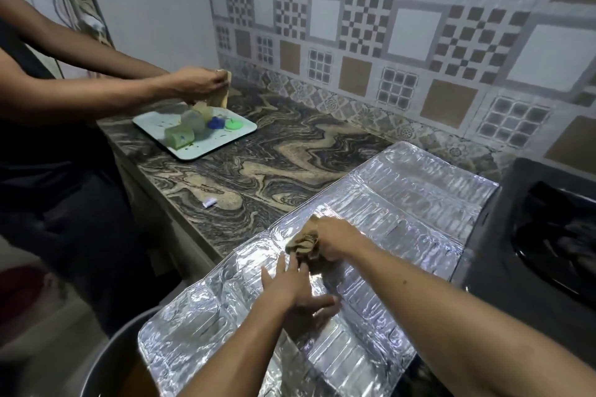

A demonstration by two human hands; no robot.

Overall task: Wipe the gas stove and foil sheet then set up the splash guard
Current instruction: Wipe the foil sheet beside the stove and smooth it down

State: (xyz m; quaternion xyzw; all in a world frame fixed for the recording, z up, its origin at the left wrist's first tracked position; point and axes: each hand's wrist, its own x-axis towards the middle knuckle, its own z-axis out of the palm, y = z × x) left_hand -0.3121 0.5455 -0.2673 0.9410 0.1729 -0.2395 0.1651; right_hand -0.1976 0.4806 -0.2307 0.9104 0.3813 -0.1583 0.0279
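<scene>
So the foil sheet is this shiny, crinkly silver panel thing with fold seams splitting it into sections and raised ribs running along each one. It's lying flat on the marbled counter, long axis running from about 7 o'clock near the bottom edge up to 1 o'clock, where its far end sits right against the black gas stove at 3 o'clock. The near end overhangs the counter, above a grey round bin.

Right hand has fingers curled tight around a bunched-up tan cloth, pressing it on the foil about mid-sheet. Left hand is just flat, fingers straight and spread, holding the sheet down right beside the cloth.

Up at 10 o'clock a second person is holding another cloth over a white tray with small containers.
</scene>
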